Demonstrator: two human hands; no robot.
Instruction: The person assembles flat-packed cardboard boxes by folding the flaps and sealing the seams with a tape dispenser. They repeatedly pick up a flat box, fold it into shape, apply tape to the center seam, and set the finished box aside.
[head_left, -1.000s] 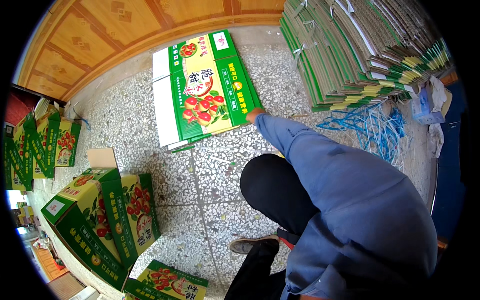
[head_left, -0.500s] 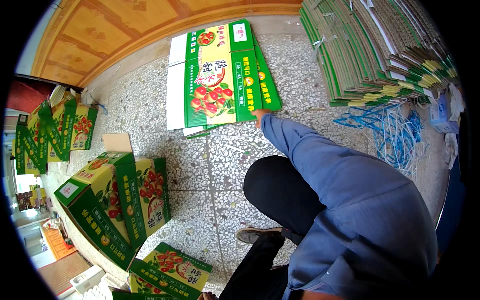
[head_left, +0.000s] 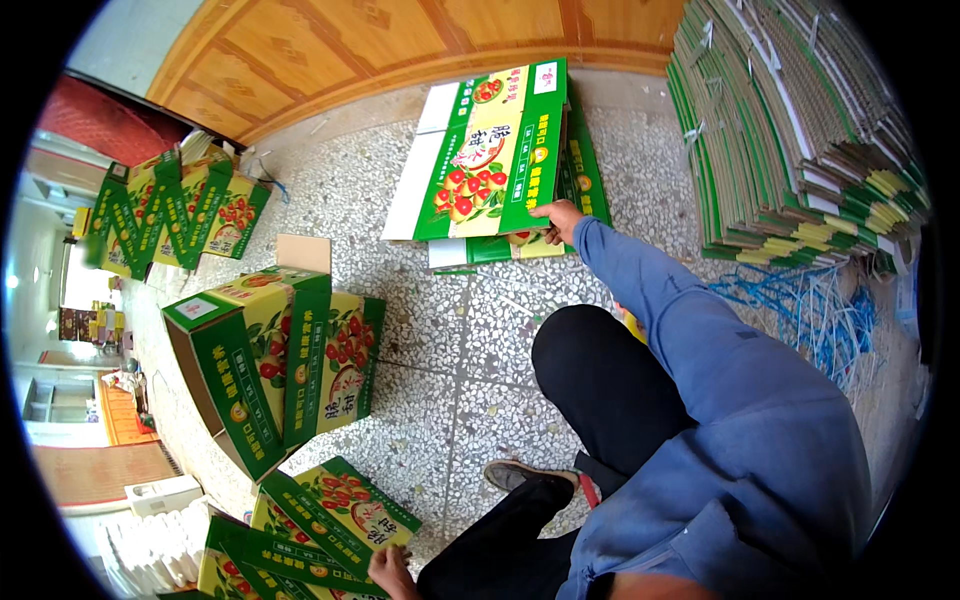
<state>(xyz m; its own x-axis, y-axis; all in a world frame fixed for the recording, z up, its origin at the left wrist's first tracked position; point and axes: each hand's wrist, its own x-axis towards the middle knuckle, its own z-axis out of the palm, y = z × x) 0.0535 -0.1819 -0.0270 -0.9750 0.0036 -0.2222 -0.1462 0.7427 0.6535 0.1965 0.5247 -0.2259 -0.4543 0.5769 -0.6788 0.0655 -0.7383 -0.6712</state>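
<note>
My right hand [head_left: 558,221], at the end of an outstretched blue sleeve, grips the near corner of a flat folded carton [head_left: 497,150]. This carton is green and yellow with red fruit printed on it, and has white flaps on its left. Its near edge is raised above another flat carton [head_left: 590,185] lying on the floor beneath. Down at the lower edge, my left hand [head_left: 392,572] is closed, its fingers curled beside an upright carton [head_left: 345,505]. Whether it holds that carton's edge I cannot make out.
A tall stack of flat cartons [head_left: 770,130] stands at the right, with tangled blue and white straps [head_left: 815,310] before it. Opened cartons [head_left: 280,360] stand on the left, more [head_left: 180,205] farther back. A wood-panelled front [head_left: 400,50] bounds the far side of the speckled floor.
My right hand has raised the near edge of the top flat carton, parting it from the one below. The view has shifted, and more of my left hand now shows.
</note>
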